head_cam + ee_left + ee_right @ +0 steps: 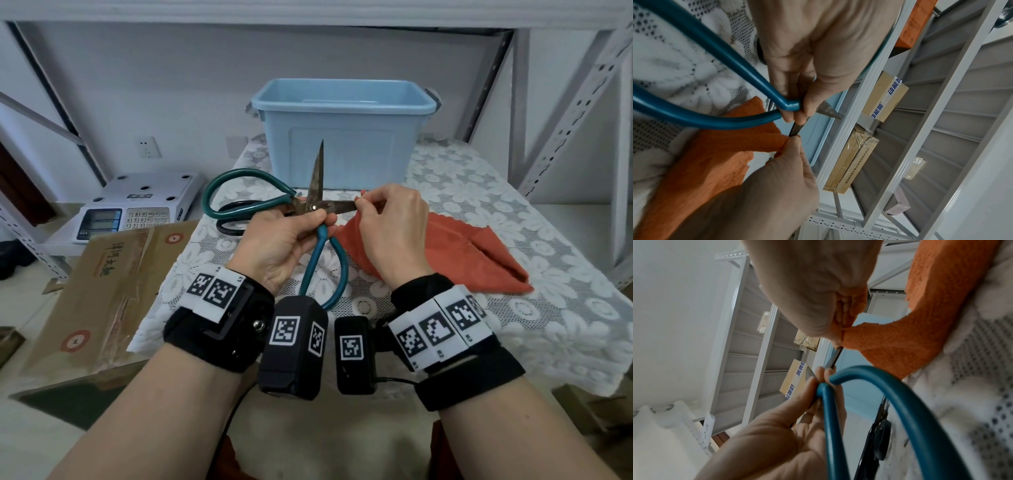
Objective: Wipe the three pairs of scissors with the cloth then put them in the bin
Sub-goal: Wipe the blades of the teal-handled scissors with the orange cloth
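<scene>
In front of a blue bin (344, 137), the left hand (277, 240) grips teal-handled scissors (317, 205) at the pivot, blades spread. The right hand (390, 226) pinches an orange cloth (479, 253) around one blade. Black-handled scissors (229, 219) lie on the desk (513, 192), left of the hands.

I see the teal-handled scissors (317, 202) held wide open above the table, one rusty blade pointing up toward the light blue bin (344, 133), the other wrapped at its tip in the orange cloth (455, 250). Black-handled scissors (231, 219) lie flat behind them.
</scene>
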